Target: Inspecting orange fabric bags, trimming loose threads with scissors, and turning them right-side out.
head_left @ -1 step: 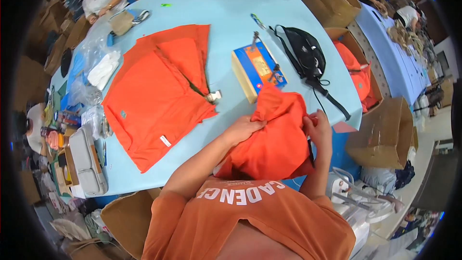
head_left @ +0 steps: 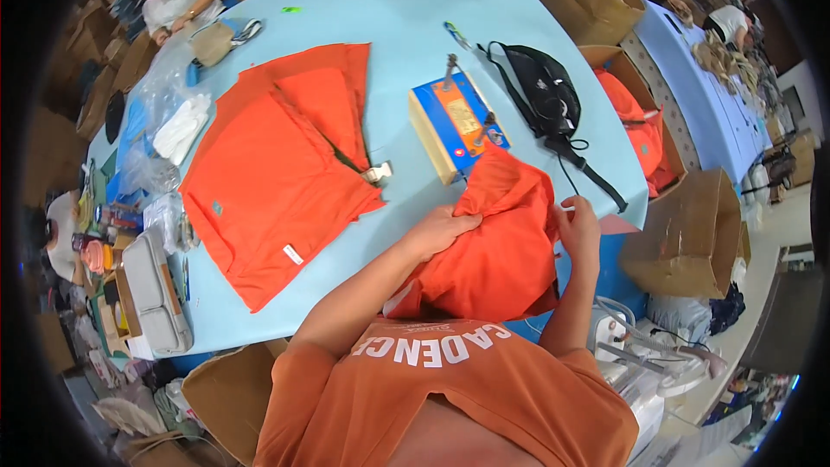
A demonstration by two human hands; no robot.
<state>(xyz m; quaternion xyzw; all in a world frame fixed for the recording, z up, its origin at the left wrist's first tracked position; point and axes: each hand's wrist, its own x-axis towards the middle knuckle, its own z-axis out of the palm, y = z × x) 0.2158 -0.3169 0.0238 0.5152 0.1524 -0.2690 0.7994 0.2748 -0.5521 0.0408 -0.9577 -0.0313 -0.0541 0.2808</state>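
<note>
A bunched orange cloth (head_left: 493, 251) hangs over the table's near edge in front of my chest, its top peaked and folded. My left hand (head_left: 445, 232) is closed on its left side, thumb on top. At the opposite side my right hand (head_left: 577, 227) pinches the cloth's edge with bent fingers; its fingertips are partly hidden. Just beyond the cloth stands a blue-and-orange box-shaped device (head_left: 462, 121) with metal posts on top. Left of my hands, flat orange cloth pieces (head_left: 268, 182) lie stacked, with a white buckle (head_left: 378, 173) at their right edge.
A black bag (head_left: 545, 91) with straps lies at the right of the light blue table (head_left: 380, 26). Cardboard boxes (head_left: 683, 229) stand along the right edge, one holding orange cloth (head_left: 635, 121). Grey pouches (head_left: 156, 290) and plastic bags (head_left: 164, 164) are at left. Other people work farther off.
The top fold of the orange cloth stands a little more upright and spread. My right hand has shifted slightly. The whole view has moved a little.
</note>
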